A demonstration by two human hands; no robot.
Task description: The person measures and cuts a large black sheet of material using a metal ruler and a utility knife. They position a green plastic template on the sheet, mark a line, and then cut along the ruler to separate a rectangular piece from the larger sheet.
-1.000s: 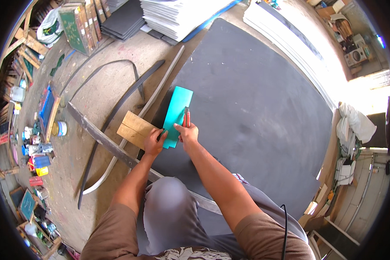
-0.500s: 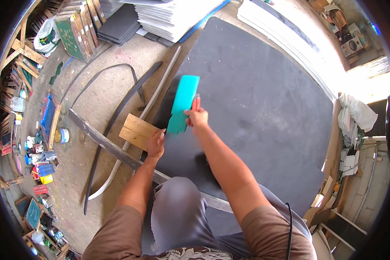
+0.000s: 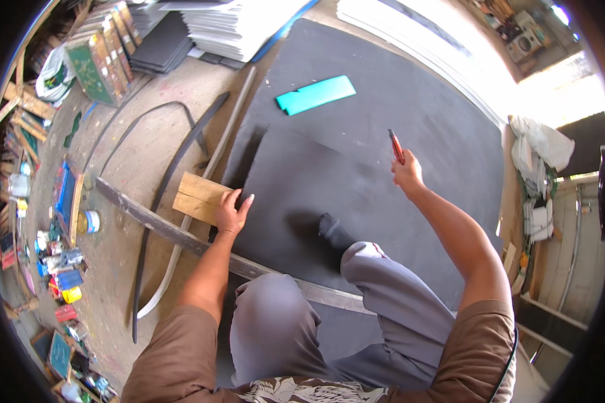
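knife (image 3: 396, 146), red-handled, sits upright in your right hand (image 3: 407, 173), fingers clenched around it, raised over the large dark sheet (image 3: 396, 101) on the floor. your left hand (image 3: 231, 212) lies flat, fingers released and spread, across the edge of a wooden block (image 3: 196, 197) and the smaller dark sheet (image 3: 302, 195). a turquoise strip (image 3: 316, 95) rests well apart, further up the large sheet. a long wooden batten (image 3: 154, 225) passes under your left forearm.

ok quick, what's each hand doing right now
Left hand: open, flat, on the pale wooden block and the edge of the large black sheet.
Right hand: closed around a thin red-handled tool.
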